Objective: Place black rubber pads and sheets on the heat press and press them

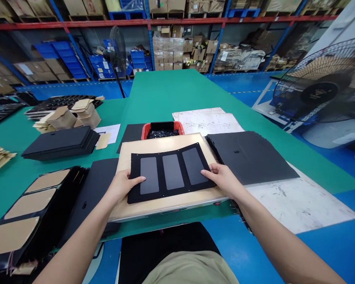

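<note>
A black panel with three grey rectangular windows [161, 173] is held slightly bent above a pale wooden board [165, 145]. My left hand [124, 184] grips its left edge, thumb on top and fingers beneath. At the right edge, my right hand [221, 177] pinches it the same way. Behind the board stands a red bin [144, 130] of small black parts. To the right lies a stack of black sheets [251, 157], and close on the left is another black sheet [97, 185].
Black pieces with tan pads [32, 201] stand at the near left. Behind them are stacked black panels [59, 142] and tan blocks [62, 117]. White sheets [207, 120] lie on the green table [168, 90]. A large fan [319, 92] stands at right.
</note>
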The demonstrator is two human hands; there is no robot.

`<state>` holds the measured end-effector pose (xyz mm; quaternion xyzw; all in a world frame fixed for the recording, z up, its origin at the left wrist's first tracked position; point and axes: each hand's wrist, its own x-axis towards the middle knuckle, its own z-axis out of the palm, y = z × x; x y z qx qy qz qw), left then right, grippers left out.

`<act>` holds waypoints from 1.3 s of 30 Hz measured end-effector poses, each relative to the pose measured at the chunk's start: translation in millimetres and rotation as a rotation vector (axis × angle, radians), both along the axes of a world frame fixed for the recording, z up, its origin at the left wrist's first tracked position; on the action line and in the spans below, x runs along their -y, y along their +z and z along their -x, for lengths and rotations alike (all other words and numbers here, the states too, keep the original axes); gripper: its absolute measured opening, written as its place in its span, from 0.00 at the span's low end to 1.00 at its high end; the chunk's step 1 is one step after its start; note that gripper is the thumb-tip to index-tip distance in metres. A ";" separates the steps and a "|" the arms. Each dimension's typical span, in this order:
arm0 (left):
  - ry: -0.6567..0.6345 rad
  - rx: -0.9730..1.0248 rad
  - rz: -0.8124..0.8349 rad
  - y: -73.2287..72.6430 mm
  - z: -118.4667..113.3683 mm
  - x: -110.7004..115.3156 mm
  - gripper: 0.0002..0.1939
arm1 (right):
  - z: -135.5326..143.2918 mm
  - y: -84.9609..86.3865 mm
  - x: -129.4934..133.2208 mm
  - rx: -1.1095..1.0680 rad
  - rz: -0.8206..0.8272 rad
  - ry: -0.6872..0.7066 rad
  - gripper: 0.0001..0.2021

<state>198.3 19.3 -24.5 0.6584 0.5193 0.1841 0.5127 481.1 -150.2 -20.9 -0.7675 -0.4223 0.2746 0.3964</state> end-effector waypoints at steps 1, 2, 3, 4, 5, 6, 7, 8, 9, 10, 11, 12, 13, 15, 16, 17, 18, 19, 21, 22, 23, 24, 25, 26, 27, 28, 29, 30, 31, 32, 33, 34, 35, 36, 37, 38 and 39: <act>0.004 -0.009 0.000 0.1 0.0 -0.1 0.23 | -0.5 -0.9 -0.5 -0.004 0.005 0.012 0.23; 0.010 -0.013 0.002 0.4 -0.1 -0.2 0.22 | -1.1 -1.7 -1.1 -0.007 0.009 0.021 0.23; 0.016 -0.014 0.006 0.9 -0.3 -0.1 0.22 | -1.7 -2.4 -1.6 -0.010 0.011 0.026 0.23; 0.021 -0.016 0.007 1.8 -0.7 0.1 0.22 | -2.2 -2.9 -2.0 -0.009 0.013 0.026 0.23; 0.024 -0.025 0.008 2.9 -1.1 0.4 0.22 | -2.5 -3.4 -2.3 -0.008 0.019 0.027 0.22; 0.026 -0.038 0.007 4.2 -1.5 0.7 0.22 | -2.7 -3.7 -2.4 -0.006 0.026 0.028 0.22; 0.028 -0.052 0.004 5.4 -1.9 1.1 0.22 | -2.8 -4.0 -2.5 -0.004 0.034 0.031 0.22; 0.029 -0.060 -0.001 6.5 -2.2 1.5 0.22 | -2.7 -4.3 -2.5 0.001 0.040 0.032 0.22; 0.028 -0.063 -0.006 7.4 -2.4 1.8 0.22 | -2.6 -4.4 -2.5 0.009 0.043 0.029 0.22; 0.025 -0.063 -0.010 7.8 -2.4 2.0 0.23 | -2.4 -4.5 -2.4 0.018 0.044 0.026 0.23; 0.020 -0.059 -0.013 7.9 -2.2 1.9 0.24 | -2.4 -4.2 -2.5 0.025 0.043 0.025 0.23; 0.016 -0.055 -0.017 7.6 -1.9 1.7 0.24 | -2.6 -3.5 -2.6 0.031 0.044 0.028 0.23; 0.010 -0.052 -0.017 7.1 -1.5 1.3 0.25 | -3.1 -2.2 -2.9 0.036 0.049 0.036 0.23; -0.005 -0.054 -0.009 5.9 -0.8 0.4 0.26 | -5.7 2.4 -3.7 0.033 0.066 0.069 0.23; -0.009 -0.056 -0.005 5.6 -0.5 -0.1 0.26 | -7.7 5.4 -4.2 0.022 0.080 0.096 0.23; -0.011 -0.059 -0.003 5.7 -0.3 -0.4 0.26 | -10.2 8.5 -4.7 0.007 0.100 0.129 0.22; -0.012 -0.064 -0.002 6.1 -0.3 -0.5 0.25 | -12.8 11.6 -5.3 -0.010 0.127 0.165 0.22; -0.013 -0.067 -0.002 6.7 -0.5 -0.5 0.25 | -15.6 14.3 -5.9 -0.023 0.161 0.200 0.21; -0.016 -0.083 -0.003 8.6 -1.0 -0.2 0.23 | -20.6 17.6 -7.2 -0.017 0.236 0.248 0.19; -0.019 -0.095 0.000 9.4 -1.2 0.0 0.23 | -22.4 18.1 -8.0 0.026 0.266 0.254 0.17; -0.021 -0.107 0.004 10.0 -1.4 0.1 0.22 | -23.7 18.0 -8.8 0.090 0.289 0.251 0.16; -0.022 -0.116 0.009 10.3 -1.5 0.1 0.22 | -24.3 17.4 -9.6 0.162 0.303 0.242 0.14; -0.021 -0.121 0.011 10.3 -1.5 -0.1 0.22 | -24.3 16.6 -10.3 0.231 0.314 0.229 0.13; -0.020 -0.122 0.013 10.1 -1.4 -0.4 0.22 | -23.8 15.9 -10.9 0.287 0.323 0.216 0.12; -0.018 -0.119 0.015 9.9 -1.2 -0.7 0.23 | -22.9 15.3 -11.2 0.324 0.334 0.202 0.11; -0.016 -0.120 0.017 9.6 -1.1 -1.1 0.23 | -21.8 15.0 -11.3 0.343 0.346 0.187 0.10; -0.014 -0.124 0.018 9.5 -0.9 -1.4 0.23 | -20.5 14.9 -11.2 0.355 0.358 0.173 0.09; -0.012 -0.129 0.019 9.6 -0.9 -1.7 0.23 | -19.4 14.9 -10.8 0.370 0.371 0.160 0.09; -0.011 -0.135 0.017 9.8 -0.9 -1.9 0.22 | -18.3 14.9 -10.3 0.385 0.382 0.151 0.09; -0.012 -0.143 0.014 10.1 -1.0 -2.1 0.22 | -17.5 15.0 -9.7 0.398 0.391 0.144 0.09; -0.015 -0.151 0.008 10.4 -1.1 -2.3 0.21 | -16.8 14.9 -9.1 0.410 0.398 0.139 0.09; -0.020 -0.159 -0.002 10.6 -1.2 -2.5 0.20 | -16.3 14.7 -8.6 0.421 0.403 0.135 0.09; -0.026 -0.167 -0.012 10.6 -1.2 -2.8 0.20 | -15.8 14.4 -8.2 0.431 0.408 0.132 0.09; -0.031 -0.177 -0.020 10.5 -1.2 -3.1 0.19 | -15.4 14.2 -7.9 0.440 0.412 0.128 0.09; -0.035 -0.183 -0.028 10.3 -1.1 -3.4 0.19 | -15.1 14.0 -7.7 0.448 0.418 0.124 0.09; -0.038 -0.187 -0.034 10.2 -1.0 -3.7 0.19 | -14.7 14.0 -7.6 0.455 0.424 0.122 0.09; -0.037 -0.190 -0.042 10.2 -0.9 -3.8 0.19 | -14.3 14.1 -7.6 0.462 0.431 0.120 0.09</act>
